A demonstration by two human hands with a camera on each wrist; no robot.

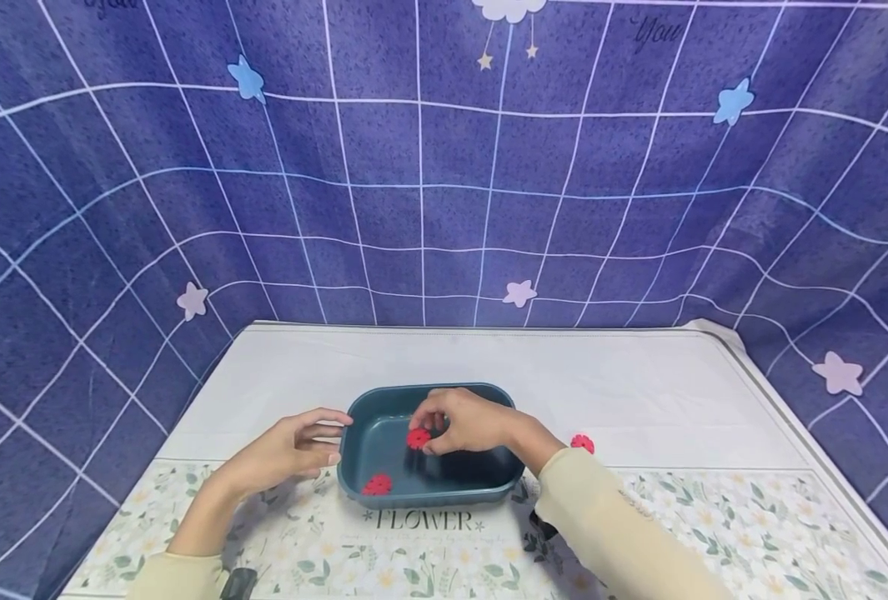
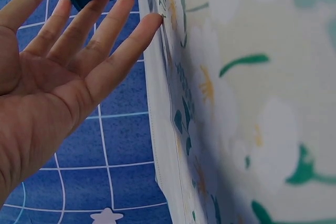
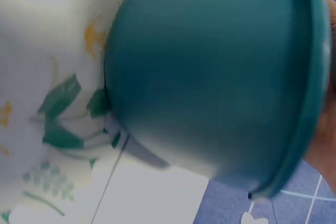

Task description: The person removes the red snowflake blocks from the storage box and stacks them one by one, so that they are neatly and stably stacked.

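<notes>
A dark teal plastic basin (image 1: 432,500) stands on the table. Over its inside, my right hand (image 1: 462,421) pinches a red flower-shaped piece (image 1: 418,438) between thumb and fingers. Another red piece or two (image 1: 378,484) lie in the basin's near left corner. My left hand (image 1: 286,450) is at the basin's left end, its fingers spread and fairly straight, fingertips at the rim. In the left wrist view that palm (image 2: 58,82) holds nothing. The right wrist view shows mostly the basin's outer wall (image 3: 210,77), which hides most of the right hand (image 3: 323,145).
One more red flower-shaped piece (image 1: 582,442) lies on the table right of the basin, beyond the right forearm. A floral mat (image 1: 744,525) covers the table's near part; the far part is white (image 1: 601,375). A blue grid-patterned curtain (image 1: 451,208) hangs behind and at both sides.
</notes>
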